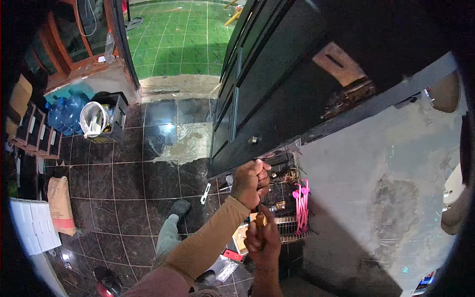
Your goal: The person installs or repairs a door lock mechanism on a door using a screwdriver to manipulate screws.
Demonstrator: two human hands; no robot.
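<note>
My right hand (265, 243) is wrapped round the amber handle of a screwdriver (260, 218), whose shaft points up toward my other hand. My left hand (251, 184) is closed at the edge of a dark door (282, 106), just above the screwdriver. Its fingers are curled together, and what they pinch is hidden. A small round metal fitting (254, 140) sits on the door face near that edge. Further along the door lies a bare brown patch with a slot (339, 62).
Pink hooked pieces (301, 205) hang by a wire rack (292, 228) right of my hands. A white metal plate (205, 193) lies on the dark tiles. Left are a crate (117, 119), bucket (94, 119), blue water jugs (64, 114) and paper sack (61, 205). A grey wall (366, 163) stands right.
</note>
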